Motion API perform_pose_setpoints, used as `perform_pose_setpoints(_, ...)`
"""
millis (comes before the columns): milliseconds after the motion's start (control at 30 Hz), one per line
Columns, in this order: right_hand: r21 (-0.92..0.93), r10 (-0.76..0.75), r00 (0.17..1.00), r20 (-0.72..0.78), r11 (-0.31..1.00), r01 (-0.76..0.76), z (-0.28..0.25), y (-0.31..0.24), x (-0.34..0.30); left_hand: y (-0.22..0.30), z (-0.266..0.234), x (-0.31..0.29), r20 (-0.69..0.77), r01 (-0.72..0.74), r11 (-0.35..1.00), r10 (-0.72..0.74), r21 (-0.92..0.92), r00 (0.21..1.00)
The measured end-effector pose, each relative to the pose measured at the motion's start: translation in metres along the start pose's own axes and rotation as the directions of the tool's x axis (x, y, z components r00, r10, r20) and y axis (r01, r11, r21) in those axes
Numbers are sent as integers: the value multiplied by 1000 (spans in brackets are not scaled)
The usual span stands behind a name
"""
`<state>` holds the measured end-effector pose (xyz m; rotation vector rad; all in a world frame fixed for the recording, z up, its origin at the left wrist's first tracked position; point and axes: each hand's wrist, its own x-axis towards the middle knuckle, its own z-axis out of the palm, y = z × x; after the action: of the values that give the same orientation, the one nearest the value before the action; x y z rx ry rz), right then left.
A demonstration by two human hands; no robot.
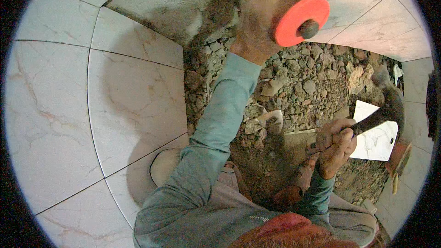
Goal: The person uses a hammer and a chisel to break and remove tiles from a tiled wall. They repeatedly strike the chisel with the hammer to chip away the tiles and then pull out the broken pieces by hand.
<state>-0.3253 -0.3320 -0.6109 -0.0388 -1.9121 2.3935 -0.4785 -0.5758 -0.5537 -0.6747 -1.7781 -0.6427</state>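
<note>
My left hand (259, 20) is at the top, closed around a chisel; its round orange hand guard (294, 20) with a dark striking end (308, 29) faces up towards me. The chisel's shaft is hidden in my fist. A concrete patch (172, 2) lies beside that hand, between the tiles. Lower right, my right hand (337, 144) is wrapped round the dark handle of a hammer. The hammer's head (393, 105) points away to the right, over a white marbled tile piece (374, 144), well apart from the chisel.
Pale marbled floor tiles (55, 110) cover the left side. Broken rubble (303, 76) and dirt fill the pit in the middle, with crumpled scraps (360, 78) at its right. A brown flat object (399, 158) leans near the right-hand tiles. My bare foot (289, 195) rests in the dirt.
</note>
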Motion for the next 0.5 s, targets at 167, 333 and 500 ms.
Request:
perform_pose_setpoints(167,293,-448,894,23,858,422,28,-33,5,-4,16,-1,9,72,990,-74,117,997)
perform_pose_setpoints(333,-211,-794,603,85,577,789,21,25,50,-4,21,11,-89,95,994,-90,45,992)
perform_pose_setpoints(500,-425,-130,988,84,892,154,25,-1,30,-12,18,-10,-51,140,985,-135,104,990)
